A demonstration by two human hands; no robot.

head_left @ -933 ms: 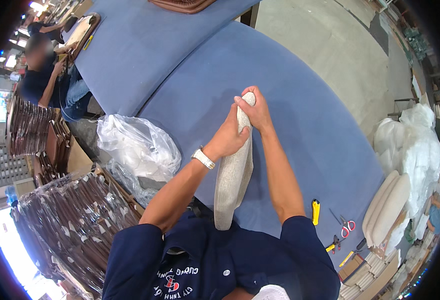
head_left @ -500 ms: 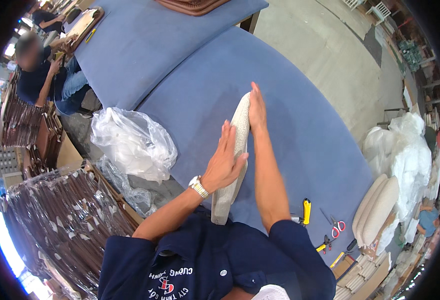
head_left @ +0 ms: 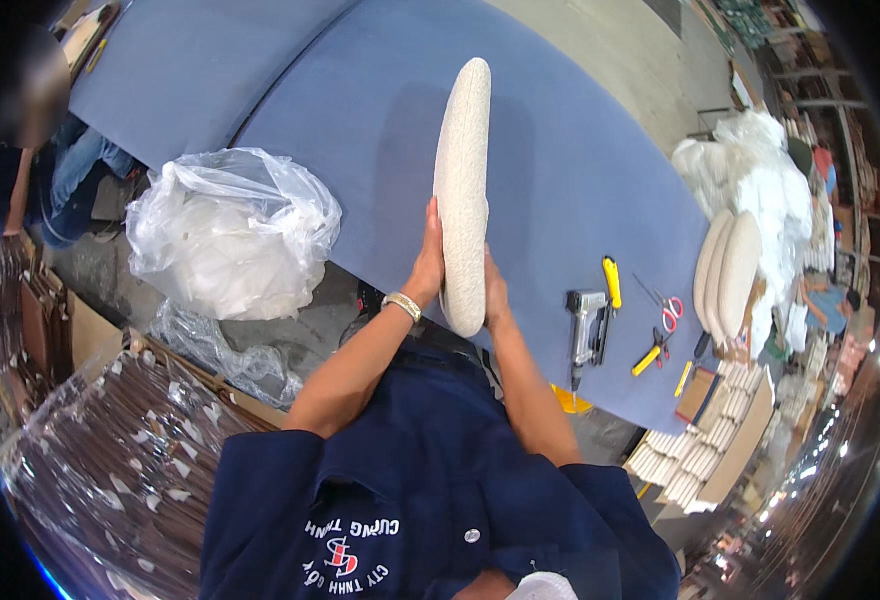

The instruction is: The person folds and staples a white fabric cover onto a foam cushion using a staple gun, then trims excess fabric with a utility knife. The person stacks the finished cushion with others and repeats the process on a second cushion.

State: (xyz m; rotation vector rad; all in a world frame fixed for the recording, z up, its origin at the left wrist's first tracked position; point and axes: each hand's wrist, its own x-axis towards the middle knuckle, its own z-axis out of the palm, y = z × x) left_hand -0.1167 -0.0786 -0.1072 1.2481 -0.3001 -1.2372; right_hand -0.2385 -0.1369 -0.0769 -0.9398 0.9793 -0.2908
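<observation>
A beige fabric-covered seat pad stands on its edge before me, its long curved rim facing up. My left hand presses against its left side near the close end. On the opposite side is my right hand, partly hidden behind the pad. Between them the two hands hold the pad over the near edge of the blue-covered table. The fingertips of both hands are mostly out of sight.
To the left sits a clear plastic bag of white material. On the right lie a nail gun, a yellow-handled cutter, red-handled scissors and yellow-handled pliers. Similar beige pads stand beyond. Wrapped brown pieces fill the lower left.
The pad has turned up onto its edge and come higher in view. My hands have moved from its faces farther out to its sides near the close end. The view has shifted, revealing the nail gun.
</observation>
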